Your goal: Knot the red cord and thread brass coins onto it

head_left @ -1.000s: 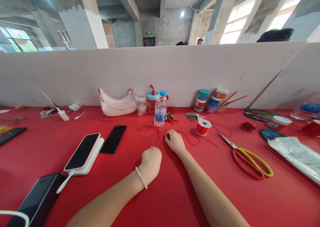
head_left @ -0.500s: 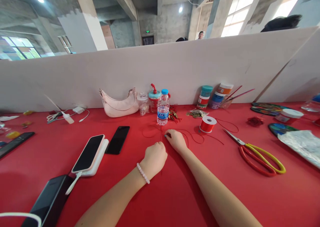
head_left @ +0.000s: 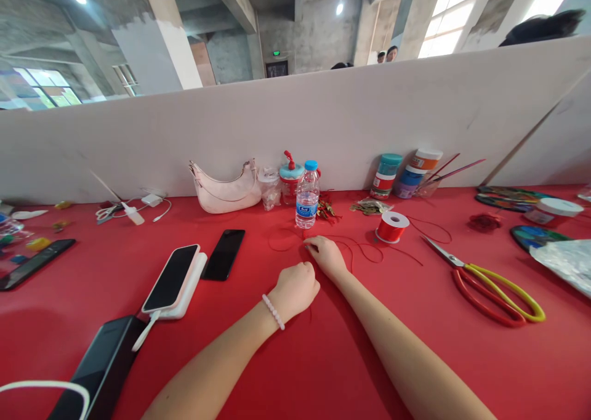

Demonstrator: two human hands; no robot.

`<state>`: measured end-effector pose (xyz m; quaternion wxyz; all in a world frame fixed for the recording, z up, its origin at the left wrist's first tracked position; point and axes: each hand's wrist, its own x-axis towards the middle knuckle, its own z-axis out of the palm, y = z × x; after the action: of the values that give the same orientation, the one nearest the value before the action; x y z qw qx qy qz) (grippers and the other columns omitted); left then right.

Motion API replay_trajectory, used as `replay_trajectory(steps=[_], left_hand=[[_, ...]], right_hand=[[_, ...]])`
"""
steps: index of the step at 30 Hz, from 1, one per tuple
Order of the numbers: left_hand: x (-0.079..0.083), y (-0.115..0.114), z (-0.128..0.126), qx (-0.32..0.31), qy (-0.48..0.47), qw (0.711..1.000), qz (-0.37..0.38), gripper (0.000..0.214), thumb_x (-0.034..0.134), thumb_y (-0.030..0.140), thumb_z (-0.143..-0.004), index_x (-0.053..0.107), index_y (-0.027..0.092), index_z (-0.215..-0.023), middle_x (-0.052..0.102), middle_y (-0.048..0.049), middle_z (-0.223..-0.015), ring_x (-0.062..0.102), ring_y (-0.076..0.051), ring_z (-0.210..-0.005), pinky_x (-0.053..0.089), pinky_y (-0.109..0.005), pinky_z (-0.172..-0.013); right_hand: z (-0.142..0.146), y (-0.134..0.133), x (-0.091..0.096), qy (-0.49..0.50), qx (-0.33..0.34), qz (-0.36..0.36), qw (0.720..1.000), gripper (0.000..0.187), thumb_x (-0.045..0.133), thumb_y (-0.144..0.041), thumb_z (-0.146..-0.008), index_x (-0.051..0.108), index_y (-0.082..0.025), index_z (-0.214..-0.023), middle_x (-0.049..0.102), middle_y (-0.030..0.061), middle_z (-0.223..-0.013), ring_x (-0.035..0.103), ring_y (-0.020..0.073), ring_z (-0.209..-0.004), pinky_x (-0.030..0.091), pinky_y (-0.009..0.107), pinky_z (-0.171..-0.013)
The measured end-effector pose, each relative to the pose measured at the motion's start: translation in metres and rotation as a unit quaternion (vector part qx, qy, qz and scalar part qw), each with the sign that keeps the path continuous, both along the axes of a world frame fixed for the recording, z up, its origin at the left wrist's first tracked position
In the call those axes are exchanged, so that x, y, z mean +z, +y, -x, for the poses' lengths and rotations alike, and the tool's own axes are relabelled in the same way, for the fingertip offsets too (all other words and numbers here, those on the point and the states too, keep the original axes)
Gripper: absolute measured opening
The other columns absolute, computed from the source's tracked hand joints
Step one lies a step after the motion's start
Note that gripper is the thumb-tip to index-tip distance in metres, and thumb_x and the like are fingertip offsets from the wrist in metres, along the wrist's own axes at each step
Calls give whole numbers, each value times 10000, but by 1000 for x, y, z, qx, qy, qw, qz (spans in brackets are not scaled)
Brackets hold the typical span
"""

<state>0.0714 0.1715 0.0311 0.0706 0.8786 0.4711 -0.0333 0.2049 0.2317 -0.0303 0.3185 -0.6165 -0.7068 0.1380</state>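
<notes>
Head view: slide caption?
Bare left hand and bare right hand beside thin red cord on a red tabletop, red-and-yellow-handled metal scissors to the right.

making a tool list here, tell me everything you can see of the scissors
The scissors lie on the red table, to the right of the right forearm, with no hand touching them. Their slim, tapering blades look like silvery metal, closed or nearly so, and point away from the person and leftward. One large loop handle is red, the other yellow, both smooth and plastic-like. The tip stops to the right of the red spool, apart from it.
</notes>
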Motion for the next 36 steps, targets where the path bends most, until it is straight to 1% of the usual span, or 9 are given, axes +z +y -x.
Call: replay_trajectory(steps=[4,8,12,14,16,20,24,31,36], left_hand=[[-5,7,2,-8,-24,999,27,184,392,207,-844,553,131,-889,641,-105,-841,638,-233,-775,457,-295,-610],[-6,23,7,12,-70,997,34,233,354,281,-894,553,164,-860,642,-80,-841,624,-204,-755,434,-281,-613],[-16,44,18,89,-112,987,-68,206,351,248,-911,540,167,-928,614,-63,-902,591,-180,-840,428,-270,-690],[-25,52,23,100,-116,982,-113,185,403,247,-896,539,166,-991,587,-69,-987,553,-195,-944,419,-291,-768],[-33,57,27,96,-117,980,-127,218,457,255,-874,534,178,-1063,548,-78,-1077,505,-214,-1028,403,-323,-824],[-43,60,27,94,-147,980,-97,187,493,224,-856,559,205,-1030,520,-64,-1115,473,-201,-1065,381,-333,-859],[-43,61,26,76,-182,977,-78,143,479,182,-855,590,202,-943,556,-46,-1081,501,-181,-1027,374,-332,-872],[-46,68,25,51,-280,955,-83,244,396,139,-889,564,180,-1062,602,-55,-1046,560,-155,-978,435,-277,-861],[-41,77,22,66,-222,970,-77,280,392,150,-892,565,163,-1112,604,-87,-1073,575,-184,-981,451,-304,-864]], right_hand=[[0,0,0,-4,8,-4,1000,261,490,-107,-802,697,-214,-920,685,34,-972,608,153,-917,424,235,-838],[0,-1,1,-6,8,-9,1000,249,496,-103,-803,693,-205,-916,684,36,-946,607,149,-894,427,231,-814],[0,-2,1,-17,10,-13,1000,236,506,-111,-811,686,-213,-926,682,31,-942,605,145,-887,424,226,-802],[0,-1,1,-22,6,-13,1000,232,507,-116,-816,686,-213,-929,681,36,-946,605,148,-887,423,228,-802],[0,0,0,-24,4,-11,1000,229,507,-119,-818,685,-209,-930,680,40,-945,606,150,-886,421,231,-804],[0,1,-1,-25,4,-6,1000,230,503,-119,-820,680,-211,-934,677,40,-948,603,149,-898,419,230,-808],[1,0,1,-26,3,-3,1000,240,488,-109,-811,668,-206,-936,666,43,-959,595,149,-912,417,230,-807],[3,-3,3,-27,-10,-2,1000,337,454,-58,-744,621,-185,-1007,644,54,-941,581,155,-843,415,231,-762],[3,-2,2,-33,-8,-1,999,356,437,-64,-744,596,-186,-1038,636,57,-951,568,159,-843,408,238,-757]])
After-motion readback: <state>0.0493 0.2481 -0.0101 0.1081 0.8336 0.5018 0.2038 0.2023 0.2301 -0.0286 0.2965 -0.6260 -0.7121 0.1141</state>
